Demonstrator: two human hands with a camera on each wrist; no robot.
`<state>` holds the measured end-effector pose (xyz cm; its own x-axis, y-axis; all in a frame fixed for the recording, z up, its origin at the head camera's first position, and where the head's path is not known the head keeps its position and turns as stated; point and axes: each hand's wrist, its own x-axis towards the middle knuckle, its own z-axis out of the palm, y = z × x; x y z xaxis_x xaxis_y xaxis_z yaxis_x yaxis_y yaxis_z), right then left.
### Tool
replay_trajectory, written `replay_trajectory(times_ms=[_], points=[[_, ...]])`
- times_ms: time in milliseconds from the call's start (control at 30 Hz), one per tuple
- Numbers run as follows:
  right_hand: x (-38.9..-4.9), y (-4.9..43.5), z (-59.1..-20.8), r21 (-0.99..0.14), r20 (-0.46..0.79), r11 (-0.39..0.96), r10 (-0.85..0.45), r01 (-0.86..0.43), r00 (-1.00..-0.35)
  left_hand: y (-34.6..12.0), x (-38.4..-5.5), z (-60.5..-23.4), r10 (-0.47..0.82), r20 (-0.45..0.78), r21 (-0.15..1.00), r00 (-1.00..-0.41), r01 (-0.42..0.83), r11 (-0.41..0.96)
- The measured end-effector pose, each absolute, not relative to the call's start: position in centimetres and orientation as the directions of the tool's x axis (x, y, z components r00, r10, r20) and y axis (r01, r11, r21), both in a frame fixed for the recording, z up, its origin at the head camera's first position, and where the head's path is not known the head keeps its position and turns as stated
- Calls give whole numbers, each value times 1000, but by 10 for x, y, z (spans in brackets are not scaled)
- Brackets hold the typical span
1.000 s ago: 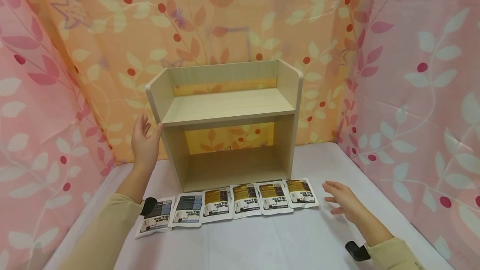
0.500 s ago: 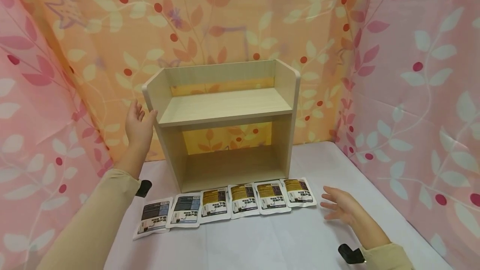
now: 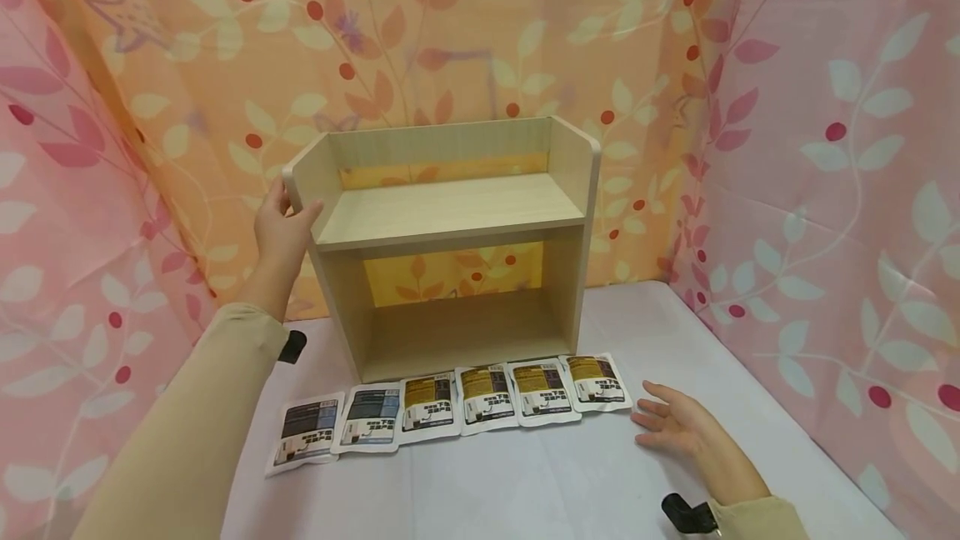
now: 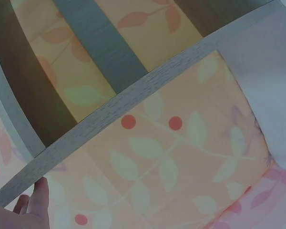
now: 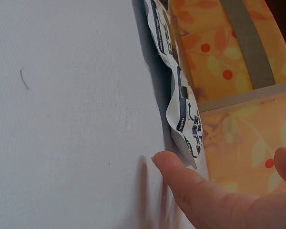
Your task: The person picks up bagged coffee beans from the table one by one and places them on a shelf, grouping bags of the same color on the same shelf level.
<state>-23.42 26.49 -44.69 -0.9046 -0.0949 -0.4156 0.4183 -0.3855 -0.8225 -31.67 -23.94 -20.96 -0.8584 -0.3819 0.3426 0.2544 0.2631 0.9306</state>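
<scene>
A light wooden two-tier shelf (image 3: 457, 205) stands upright at the back of the table. My left hand (image 3: 283, 227) holds its left side panel by the front edge, thumb across the front and fingers on the outer side. In the left wrist view, fingers (image 4: 37, 202) lie against the panel's edge (image 4: 100, 118). Several flat white packets lie in a row before the shelf: blue-black labelled packets (image 3: 367, 419) at the left, gold-brown labelled packets (image 3: 487, 398) to the right. My right hand (image 3: 686, 427), fingers loosely extended, hovers beside the rightmost packet (image 3: 596, 383), holding nothing.
A white cloth (image 3: 480, 490) covers the table. Floral curtains enclose it: an orange curtain (image 3: 645, 48) behind the shelf, a pink curtain (image 3: 862, 215) on the right and another pink curtain (image 3: 67, 273) on the left.
My left hand has moved up along the shelf's left panel and now grips its front edge. My right hand has drifted slightly left and down, near the rightmost packet. Shelf and packets stay put.
</scene>
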Motion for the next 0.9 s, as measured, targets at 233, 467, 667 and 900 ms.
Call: replay_trajectory(times_ms=[233, 467, 667, 900], points=[[-239, 258, -448, -752, -438, -504, -99, 424, -894, -245, -322, -205, -445, 339, 926, -829, 211, 314], [-246, 253, -450, -694, -432, -592, -111, 409, -895, -244, -321, -203, -466, 321, 925, -825, 167, 341], [-252, 251, -454, -697, -423, -588, -124, 410, -898, -240, -322, -206, -498, 310, 929, -810, 146, 341], [-257, 250, -457, -696, -440, -582, -116, 420, -890, -237, -322, -209, -531, 306, 935, -790, 145, 323]])
